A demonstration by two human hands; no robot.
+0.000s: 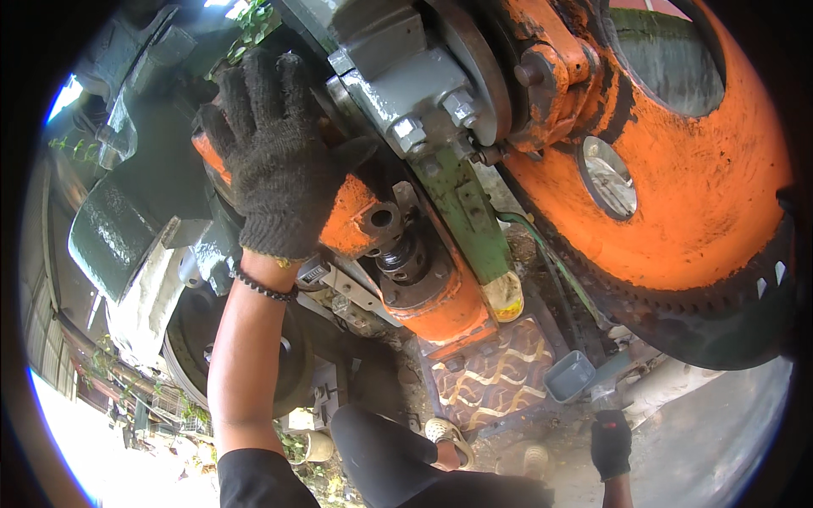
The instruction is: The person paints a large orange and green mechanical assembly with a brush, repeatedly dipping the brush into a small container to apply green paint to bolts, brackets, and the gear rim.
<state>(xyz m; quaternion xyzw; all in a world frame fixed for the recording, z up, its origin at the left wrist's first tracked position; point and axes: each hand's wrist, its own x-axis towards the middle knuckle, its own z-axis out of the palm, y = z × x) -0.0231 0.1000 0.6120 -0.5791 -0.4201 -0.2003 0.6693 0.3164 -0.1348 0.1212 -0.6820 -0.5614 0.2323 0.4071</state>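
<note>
My left hand (284,161), in a dark knitted glove, lies over an orange machine part (349,216) with its fingers stretched out and thumb to the right. What is under the palm is hidden. Just right of it a dark threaded screw (403,259) runs down into an orange housing (440,305). My right hand (611,444), in a black glove, is low at the right, away from the machine. Its fingers look closed; a pale, blurred shape (603,395) shows above them, too unclear to name.
A large orange guard (686,203) with round holes curves over the right side. Grey bolted metal (398,76) and a green bar (464,212) stand in the middle. A grey-blue tray (569,377) sits beside a patterned mat (491,377). A dark wheel (190,347) is at left.
</note>
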